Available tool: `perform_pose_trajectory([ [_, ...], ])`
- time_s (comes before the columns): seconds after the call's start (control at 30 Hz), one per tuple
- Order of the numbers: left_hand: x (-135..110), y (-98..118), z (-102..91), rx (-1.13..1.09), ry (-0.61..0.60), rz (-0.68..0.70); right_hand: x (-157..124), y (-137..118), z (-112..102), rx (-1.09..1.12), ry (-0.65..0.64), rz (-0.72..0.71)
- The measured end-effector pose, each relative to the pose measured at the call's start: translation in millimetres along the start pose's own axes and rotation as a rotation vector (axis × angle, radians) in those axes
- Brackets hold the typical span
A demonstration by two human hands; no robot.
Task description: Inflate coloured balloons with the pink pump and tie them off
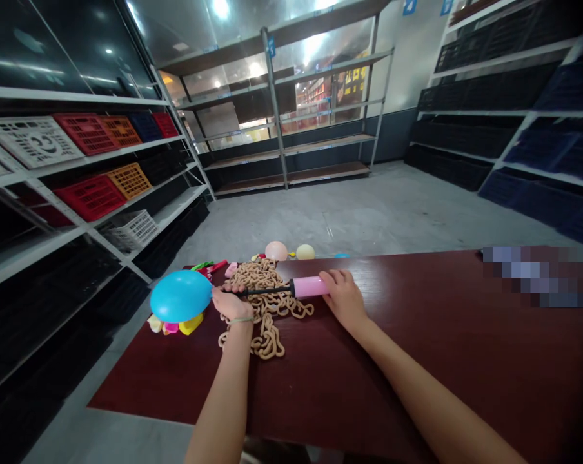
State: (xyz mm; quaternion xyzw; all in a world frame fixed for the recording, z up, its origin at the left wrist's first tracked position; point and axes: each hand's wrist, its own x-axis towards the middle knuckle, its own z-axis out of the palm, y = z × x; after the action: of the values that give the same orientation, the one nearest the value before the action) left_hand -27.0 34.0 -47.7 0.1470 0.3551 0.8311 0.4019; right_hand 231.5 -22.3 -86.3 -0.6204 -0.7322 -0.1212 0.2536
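Note:
A blue inflated balloon (pixel 180 296) hangs at the left end of a dark red table (pixel 417 361). My left hand (pixel 232 303) is closed around the balloon's neck and the black nozzle of a pump. My right hand (pixel 342 295) is wrapped round the pump's pink barrel (pixel 308 287), which lies level between both hands. Under the pump is a heap of tan looped cord (pixel 265 303).
Small balloons, one pale pink (pixel 276 251) and one yellow (pixel 305 252), sit at the table's far edge, with coloured uninflated balloons (pixel 180 325) below the blue one. Metal shelves with plastic crates (pixel 91 193) line the left; dark shelving stands right. A grey floor (pixel 369 212) lies beyond.

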Motion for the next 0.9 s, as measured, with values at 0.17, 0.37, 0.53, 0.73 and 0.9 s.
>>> perform_pose_trajectory([
  [0.17, -37, -19, 14.1, 0.007, 0.061, -0.039, -15, -40, 1, 0.031, -0.032, -0.034],
  [0.37, -46, -25, 22.5, -0.026, 0.024, -0.135, -2, -25, 2, 0.017, -0.031, -0.199],
  [0.53, -19, 6, 15.1, -0.108, 0.055, -0.139, 9, 2, -2, -0.181, 0.041, -0.219],
  [0.73, -5, 20, 8.4, -0.12, 0.132, -0.049, 2, 2, -4, -0.153, 0.079, -0.099],
  [0.9, -30, 7, 19.4, -0.044, 0.151, -0.035, -12, -40, -3, -0.052, 0.006, -0.087],
])
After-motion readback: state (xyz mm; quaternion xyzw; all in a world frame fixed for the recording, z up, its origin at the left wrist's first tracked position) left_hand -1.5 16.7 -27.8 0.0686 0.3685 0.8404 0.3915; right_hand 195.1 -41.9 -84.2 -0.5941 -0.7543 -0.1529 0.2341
